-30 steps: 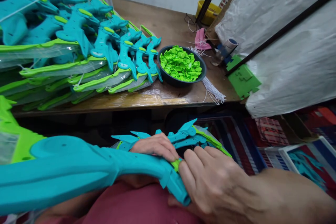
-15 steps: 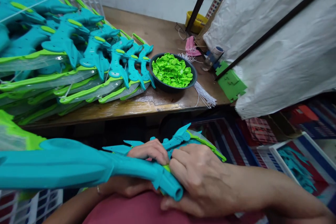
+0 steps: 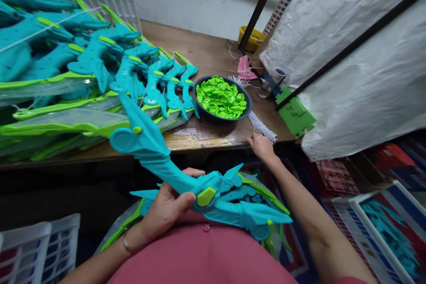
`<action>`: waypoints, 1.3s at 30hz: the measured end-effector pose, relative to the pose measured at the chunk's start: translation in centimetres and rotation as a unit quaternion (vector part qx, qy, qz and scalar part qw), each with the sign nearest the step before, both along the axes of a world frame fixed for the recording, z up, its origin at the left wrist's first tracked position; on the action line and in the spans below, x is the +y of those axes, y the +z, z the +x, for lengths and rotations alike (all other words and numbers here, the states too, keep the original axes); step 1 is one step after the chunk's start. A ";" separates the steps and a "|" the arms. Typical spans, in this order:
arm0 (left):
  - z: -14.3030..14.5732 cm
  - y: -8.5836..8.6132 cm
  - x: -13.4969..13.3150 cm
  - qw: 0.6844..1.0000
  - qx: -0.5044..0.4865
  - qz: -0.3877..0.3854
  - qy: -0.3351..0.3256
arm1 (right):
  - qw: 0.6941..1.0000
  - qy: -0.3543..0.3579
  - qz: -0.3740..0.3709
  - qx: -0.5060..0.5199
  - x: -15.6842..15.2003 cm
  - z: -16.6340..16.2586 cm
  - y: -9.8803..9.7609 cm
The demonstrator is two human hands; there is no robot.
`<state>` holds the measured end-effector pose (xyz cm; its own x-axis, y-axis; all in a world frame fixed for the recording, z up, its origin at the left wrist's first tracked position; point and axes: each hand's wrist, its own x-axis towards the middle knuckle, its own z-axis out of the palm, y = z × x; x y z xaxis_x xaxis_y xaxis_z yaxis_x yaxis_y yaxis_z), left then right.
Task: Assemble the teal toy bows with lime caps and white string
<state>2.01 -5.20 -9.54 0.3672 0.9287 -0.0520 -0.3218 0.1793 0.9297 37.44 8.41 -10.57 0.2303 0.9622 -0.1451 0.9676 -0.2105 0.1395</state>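
Observation:
My left hand (image 3: pixel 168 206) is wrapped round the middle of a teal plastic toy bow (image 3: pixel 151 151), held in front of my shirt. One limb rises to the upper left, the other points right. A green hexagonal piece (image 3: pixel 206 196) shows on the bow's centre, by my left thumb. More teal parts with green-edged clear blades (image 3: pixel 266 191) lie beneath it, partly hidden. At the table's front edge, the closed fingers of my right hand (image 3: pixel 262 146) pinch at a bundle of white ties (image 3: pixel 261 125); the fingertips seem to be on a loose strand.
A dark bowl (image 3: pixel 213 119) of green pieces stands on the table (image 3: pixel 179 140). Stacked teal toy bows (image 3: pixel 126 71) fill the table's left. A green foam block (image 3: pixel 294 113) and white sheeting (image 3: pixel 353 53) are at right. Crates (image 3: pixel 359 206) stand below, both sides.
My right hand has left the toy bow and reached forward to the white ties. The bow in my left hand has turned, so its green centre piece now faces up.

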 end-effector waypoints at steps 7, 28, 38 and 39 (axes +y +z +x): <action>1.8 -0.7 0.4 0.992 -0.042 -0.118 0.029 | 0.997 -0.072 0.040 0.012 0.5 0.6 -2.2; 3.0 0.1 1.8 0.960 -0.159 -0.215 -0.081 | 0.862 0.100 -0.005 0.497 -8.5 -7.2 4.5; 3.0 0.5 2.7 0.958 -0.170 -0.052 -0.226 | 0.633 0.352 -0.254 0.641 -11.3 -6.3 6.4; 2.9 0.9 2.8 0.958 -0.159 -0.040 -0.236 | 0.613 0.326 -0.291 0.658 -11.0 -6.0 5.7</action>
<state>4.92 -2.37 -8.66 0.7544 0.6529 0.0679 -0.4523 0.4421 0.7746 31.45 -2.58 -4.86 -0.8614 0.4839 -0.1544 0.1738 -0.0047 -0.9848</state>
